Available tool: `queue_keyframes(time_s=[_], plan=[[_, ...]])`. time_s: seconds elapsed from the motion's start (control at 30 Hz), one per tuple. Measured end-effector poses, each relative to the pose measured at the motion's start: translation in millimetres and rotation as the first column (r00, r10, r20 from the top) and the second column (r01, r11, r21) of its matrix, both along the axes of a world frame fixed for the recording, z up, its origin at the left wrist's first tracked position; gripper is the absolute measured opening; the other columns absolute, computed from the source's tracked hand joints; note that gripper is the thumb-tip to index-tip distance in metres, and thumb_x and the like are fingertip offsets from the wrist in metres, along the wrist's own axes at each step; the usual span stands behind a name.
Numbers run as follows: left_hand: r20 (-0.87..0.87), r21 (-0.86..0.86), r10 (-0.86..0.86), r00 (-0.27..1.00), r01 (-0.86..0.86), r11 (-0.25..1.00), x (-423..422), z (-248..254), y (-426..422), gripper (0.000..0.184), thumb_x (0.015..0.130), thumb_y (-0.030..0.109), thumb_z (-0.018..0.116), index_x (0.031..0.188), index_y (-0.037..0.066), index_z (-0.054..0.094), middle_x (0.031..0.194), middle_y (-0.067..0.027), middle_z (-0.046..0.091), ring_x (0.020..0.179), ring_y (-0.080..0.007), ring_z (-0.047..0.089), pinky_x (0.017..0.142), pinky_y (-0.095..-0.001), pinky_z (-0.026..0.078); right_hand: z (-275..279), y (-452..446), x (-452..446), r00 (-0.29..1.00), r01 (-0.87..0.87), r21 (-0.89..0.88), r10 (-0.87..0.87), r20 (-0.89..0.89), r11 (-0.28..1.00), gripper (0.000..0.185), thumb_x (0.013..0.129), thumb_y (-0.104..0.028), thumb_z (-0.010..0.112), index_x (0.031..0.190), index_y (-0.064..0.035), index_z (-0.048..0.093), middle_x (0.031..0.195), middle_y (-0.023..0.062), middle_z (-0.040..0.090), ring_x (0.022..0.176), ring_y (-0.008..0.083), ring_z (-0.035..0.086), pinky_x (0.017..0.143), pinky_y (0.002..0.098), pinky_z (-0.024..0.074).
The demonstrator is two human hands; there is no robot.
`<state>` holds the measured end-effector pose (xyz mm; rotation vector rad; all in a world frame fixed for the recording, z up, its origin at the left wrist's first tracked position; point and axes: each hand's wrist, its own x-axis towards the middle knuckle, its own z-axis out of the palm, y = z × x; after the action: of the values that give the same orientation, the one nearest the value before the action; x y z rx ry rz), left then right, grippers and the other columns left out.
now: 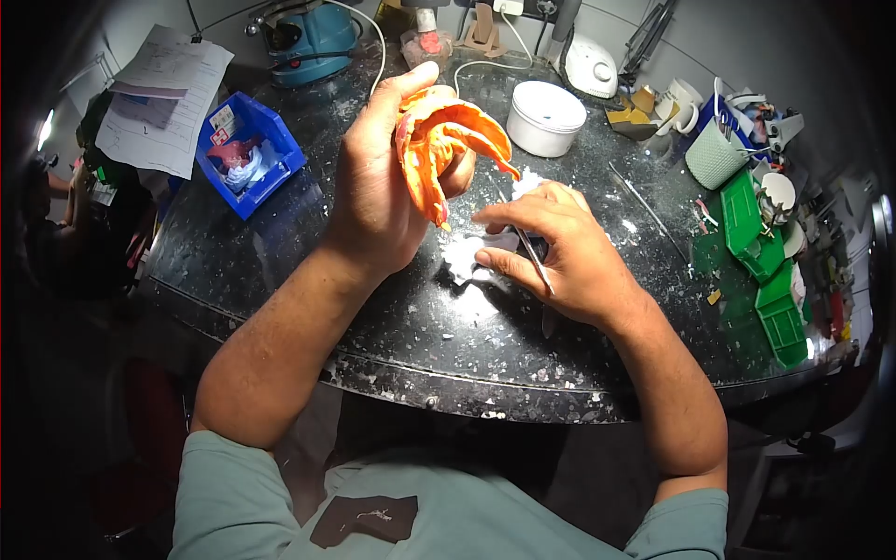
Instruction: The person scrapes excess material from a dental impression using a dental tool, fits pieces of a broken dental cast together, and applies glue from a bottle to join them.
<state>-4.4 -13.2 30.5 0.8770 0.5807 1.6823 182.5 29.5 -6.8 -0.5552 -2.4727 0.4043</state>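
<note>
My left hand (pixel 378 177) is raised above the worktop, closed around an orange horseshoe-shaped dental impression (pixel 431 149) with its hollow side showing. Lower and to the right, my right hand (pixel 565 247) has a slim metal hand tool (pixel 534 254) lodged in it, slanting from the fingers toward the base of the thumb. Its tip end is hard to make out against the bench. Beneath the right fingers lies a crumpled white piece (pixel 464 259), tissue or plaster; I cannot tell which. The right thumb is at its edge.
A blue bin (pixel 285 168) with impressions stands left, below hanging papers (pixel 166 103). A white round tub (pixel 547 119) sits behind my right hand. On the right are a thin rod (pixel 651 210), a pale green basket (pixel 717 154) and green trays (pixel 777 313). White debris speckles the dark worktop (pixel 392 322).
</note>
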Motion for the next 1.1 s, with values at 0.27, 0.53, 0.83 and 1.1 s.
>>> queue_keyframes(time_s=[0.27,0.53,0.83,1.1], plan=[[-0.159,0.099,0.004,0.987,0.012,0.995,-1.7,-10.6,0.6,0.036,0.103,0.031,0.032,0.079,0.009,0.047,0.052,0.0037,0.025,0.043,-0.0097,0.024,0.047,-0.0260,0.026,22.1,0.3,2.9,0.742,-0.178,-0.301,-0.073,-0.666,0.937,0.036,0.096,-0.015,0.054,0.129,0.0004,0.047,0.100,0.0161,0.070,0.098,0.0173,0.065,0.091,0.0309,0.0472],[-0.143,-0.060,0.040,0.989,-0.049,0.997,4.1,-9.0,-0.3,0.033,0.103,0.028,0.035,0.084,0.006,0.050,0.052,0.0022,0.029,0.042,-0.0090,0.024,0.044,-0.0253,0.024,31.2,-13.1,7.9,0.747,-0.177,0.095,0.196,-0.635,0.980,0.017,0.092,0.001,0.059,0.108,0.0067,0.058,0.099,0.0195,0.069,0.087,0.0249,0.071,0.082,0.0339,0.0563],[-0.213,0.158,-0.088,0.973,0.124,0.980,-4.7,-17.7,-1.4,0.025,0.103,0.023,0.037,0.098,0.002,0.050,0.076,-0.0021,0.039,0.055,-0.0092,0.035,0.044,-0.0229,0.030,35.2,-14.1,9.6,0.795,-0.118,0.327,0.287,-0.535,0.938,0.015,0.092,-0.001,0.062,0.105,0.0060,0.058,0.096,0.0193,0.069,0.083,0.0279,0.071,0.076,0.0360,0.0562],[-0.038,0.040,-0.359,0.933,0.360,0.932,-6.9,-12.0,2.3,0.033,0.099,0.030,0.041,0.082,0.006,0.056,0.064,-0.0028,0.051,0.050,-0.0102,0.043,0.049,-0.0254,0.033,36.0,-11.6,8.3,0.818,-0.098,0.444,0.326,-0.473,0.891,0.023,0.084,0.009,0.063,0.106,0.0045,0.060,0.098,0.0185,0.069,0.090,0.0264,0.068,0.080,0.0358,0.0540]])
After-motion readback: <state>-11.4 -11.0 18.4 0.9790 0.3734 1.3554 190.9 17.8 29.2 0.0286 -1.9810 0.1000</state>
